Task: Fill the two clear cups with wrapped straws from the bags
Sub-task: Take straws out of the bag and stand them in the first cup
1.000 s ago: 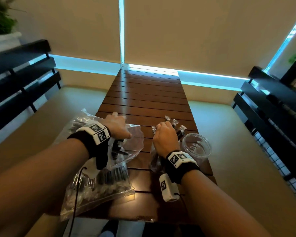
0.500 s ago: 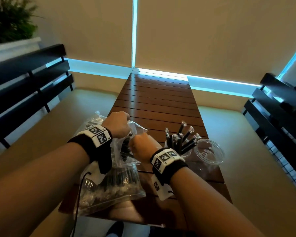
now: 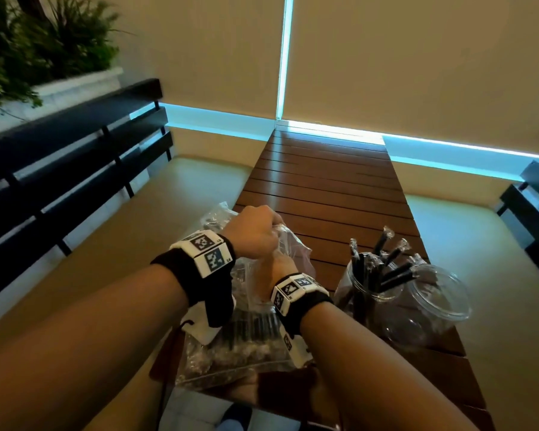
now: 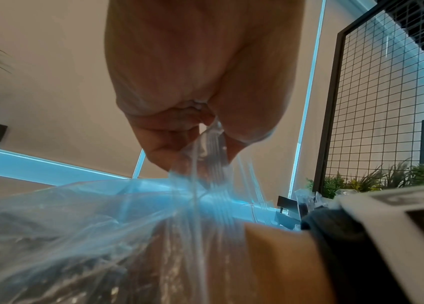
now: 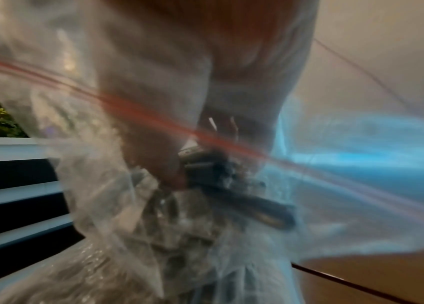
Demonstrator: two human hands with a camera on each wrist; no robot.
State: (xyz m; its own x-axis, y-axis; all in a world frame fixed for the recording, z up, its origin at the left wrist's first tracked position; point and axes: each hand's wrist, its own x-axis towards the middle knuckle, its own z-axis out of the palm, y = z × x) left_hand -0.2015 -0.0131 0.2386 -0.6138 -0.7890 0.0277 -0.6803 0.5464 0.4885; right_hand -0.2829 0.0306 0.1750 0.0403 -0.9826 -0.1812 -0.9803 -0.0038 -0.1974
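My left hand (image 3: 273, 227) pinches the rim of a clear zip bag (image 3: 294, 251) and holds its mouth up; the left wrist view shows the plastic caught between thumb and fingers (image 4: 205, 139). My right hand (image 3: 279, 265) is inside that bag, where its fingers (image 5: 169, 170) close on a bundle of black wrapped straws (image 5: 244, 197), though that view is blurred. To the right stands a clear cup (image 3: 355, 293) holding several wrapped straws (image 3: 389, 256). Beside it, a second clear cup (image 3: 439, 293) holds nothing.
A second bag of straws (image 3: 231, 349) lies under my wrists at the near edge of the slatted wooden table (image 3: 324, 181). Black slatted benches (image 3: 59, 157) flank both sides, and a planter (image 3: 44, 42) sits at the far left.
My right hand left the straws in the cup and moved left into the bag. My left hand raised the bag's rim. The head view shifted right and down.
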